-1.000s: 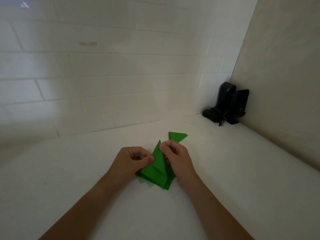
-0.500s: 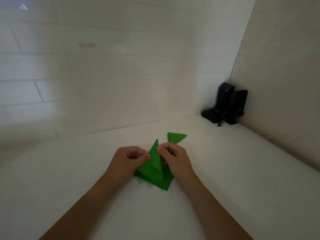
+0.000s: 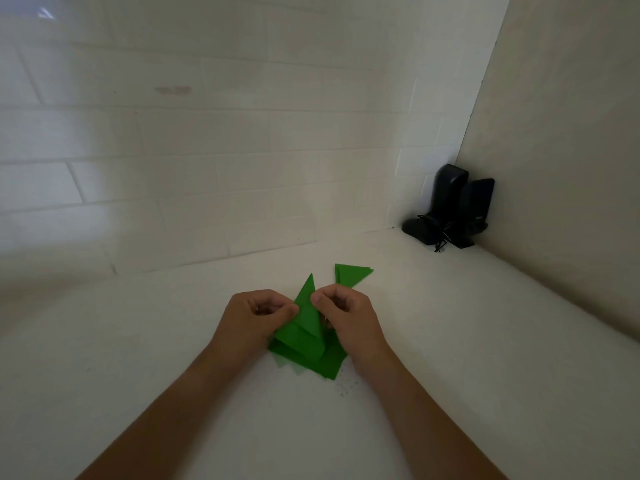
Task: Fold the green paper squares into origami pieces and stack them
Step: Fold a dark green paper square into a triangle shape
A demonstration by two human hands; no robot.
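Both hands folding green paper

Left hand (image 3: 256, 315) and right hand (image 3: 346, 313) pinch a smooth, pointed paper flap (image 3: 308, 313) over flat paper squares (image 3: 329, 367) on the matte white surface (image 3: 450, 341); folded triangles (image 3: 351, 273) lie beyond.

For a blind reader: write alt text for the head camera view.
Two hands, left hand and right hand, pinch a green paper piece mid-fold above loose green sheets on a white table. Folded green triangles lie just beyond; black speakers stand in the far corner.

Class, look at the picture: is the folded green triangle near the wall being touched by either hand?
No. The folded green triangle lies alone on the white surface, beyond the right hand; both hands pinch the paper being folded.
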